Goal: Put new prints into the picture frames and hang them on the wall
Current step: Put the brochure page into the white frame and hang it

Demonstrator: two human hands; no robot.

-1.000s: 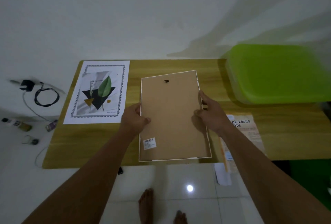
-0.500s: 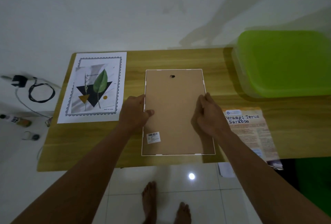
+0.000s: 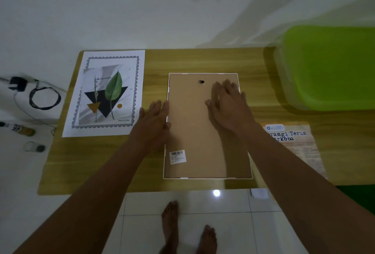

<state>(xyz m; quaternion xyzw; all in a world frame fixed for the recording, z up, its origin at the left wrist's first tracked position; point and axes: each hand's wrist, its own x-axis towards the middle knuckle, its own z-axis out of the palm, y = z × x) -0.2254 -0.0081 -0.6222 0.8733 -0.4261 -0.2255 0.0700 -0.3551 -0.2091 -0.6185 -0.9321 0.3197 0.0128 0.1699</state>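
Pale floor tiles (image 3: 142, 233) fill btm of frame, w/ two bare feet (image 3: 170, 221) at btm ctr and a bright light glare just above them. Small white paper scrap (image 3: 258, 193) lies on the floor by the desk's near edge, lower right.

Wood-grain desk (image 3: 101, 162) spans the middle. Picture frame (image 3: 194, 132) lies at ctr of desk, portrait way, brown backing board up, thin white rim showing round it. Barcode sticker (image 3: 177, 156) sits in its lower left corner, small dark hanger (image 3: 201, 81) near its top edge.

Left hand (image 3: 155, 119) lies flat, fingers straight, on the desk alongside the frame's left edge, thumb touching that edge; grips nothing. Right hand (image 3: 227, 105) is flat too, fingers straight & slightly spread, palm down on upper right part of the backing; holds nothing.

Right of frame, partly under the right forearm, a tan leaflet (image 3: 294, 146) w/ dark lettering. Left of frame, apart from it, the leaf print (image 3: 107, 93): white sheet, green leaf over black triangle, ornate border, flat on desk's far left.

Upper right, big lime-green plastic bin (image 3: 328, 67), blurred, on desk's far corner. Left of desk: black charger w/ coiled cable (image 3: 40, 95), small bottle (image 3: 20, 130), plus a small round item too blurry to ID. Plain white wall (image 3: 142, 10) behind, upper half.
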